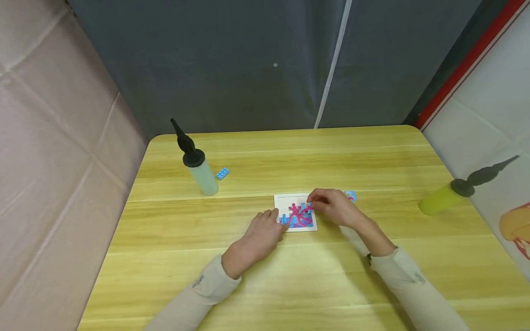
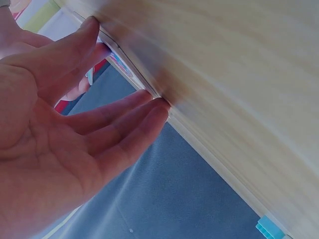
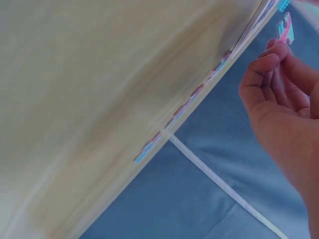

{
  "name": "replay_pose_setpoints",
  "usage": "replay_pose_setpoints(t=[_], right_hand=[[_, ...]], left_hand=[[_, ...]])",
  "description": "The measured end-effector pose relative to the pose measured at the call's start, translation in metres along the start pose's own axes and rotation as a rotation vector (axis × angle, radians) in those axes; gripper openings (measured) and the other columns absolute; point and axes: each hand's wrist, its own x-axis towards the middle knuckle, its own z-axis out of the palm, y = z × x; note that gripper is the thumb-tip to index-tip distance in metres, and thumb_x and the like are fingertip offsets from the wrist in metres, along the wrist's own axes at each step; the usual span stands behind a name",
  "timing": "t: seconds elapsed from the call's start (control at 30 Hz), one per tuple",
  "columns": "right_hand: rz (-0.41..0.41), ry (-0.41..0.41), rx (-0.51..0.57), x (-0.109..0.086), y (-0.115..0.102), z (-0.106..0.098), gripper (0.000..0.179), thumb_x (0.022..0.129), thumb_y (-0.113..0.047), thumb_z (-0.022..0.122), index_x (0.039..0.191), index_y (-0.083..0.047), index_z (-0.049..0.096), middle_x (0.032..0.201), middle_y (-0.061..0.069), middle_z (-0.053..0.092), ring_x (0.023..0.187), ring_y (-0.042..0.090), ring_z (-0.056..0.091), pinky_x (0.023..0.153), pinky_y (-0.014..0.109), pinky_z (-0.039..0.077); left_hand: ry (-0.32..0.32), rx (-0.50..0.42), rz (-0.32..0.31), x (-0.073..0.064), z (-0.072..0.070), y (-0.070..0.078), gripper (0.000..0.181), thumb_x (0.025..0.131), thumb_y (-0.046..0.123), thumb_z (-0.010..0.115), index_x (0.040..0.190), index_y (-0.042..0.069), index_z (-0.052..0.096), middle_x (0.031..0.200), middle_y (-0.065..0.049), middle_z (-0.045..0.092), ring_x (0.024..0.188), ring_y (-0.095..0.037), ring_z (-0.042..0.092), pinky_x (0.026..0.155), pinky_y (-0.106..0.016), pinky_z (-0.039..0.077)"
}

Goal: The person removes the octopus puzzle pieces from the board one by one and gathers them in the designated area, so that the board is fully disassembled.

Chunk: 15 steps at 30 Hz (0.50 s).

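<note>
A white puzzle tray (image 1: pixel 285 199) lies on the wooden table, partly filled with joined pink, blue and purple jigsaw pieces (image 1: pixel 301 220). Over its right side, my right hand (image 1: pixel 333 208) pinches a pink and light-blue jigsaw piece (image 3: pixel 286 32) between thumb and index finger; in the right wrist view the piece is held up, tilted. My left hand (image 1: pixel 262 232) rests at the tray's left edge, its index finger touching the lower-left pieces. The left wrist view shows that hand's fingers (image 2: pixel 124 134) nearly straight. Beyond my right hand lie loose jigsaw pieces (image 1: pixel 350 196), partly hidden by it.
At the back left stands a pale bottle (image 1: pixel 204 178) with a black top, beside a blue toy brick (image 1: pixel 222 173). A yellow-green bottle (image 1: pixel 440 200) with a black top is near the right edge. A dark curtain (image 1: pixel 232 69) hangs behind the table.
</note>
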Motion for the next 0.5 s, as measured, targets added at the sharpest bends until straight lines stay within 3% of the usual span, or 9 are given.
replay_pose_setpoints(t=[0.5], right_hand=[[0.030, -0.003, 0.017, -0.0090, 0.0086, -0.0068, 0.010, 0.101, -0.007, 0.065, 0.105, -0.009, 0.073, 0.096, 0.002, 0.075, 0.088, 0.017, 0.066, 0.077, 0.024, 0.054]], left_hand=[[0.008, -0.011, 0.012, -0.0010, -0.0004, -0.0011, 0.028, 0.097, 0.028, 0.072, 0.124, 0.023, 0.076, 0.119, -0.017, 0.069, 0.101, -0.027, 0.066, 0.084, -0.038, 0.057]])
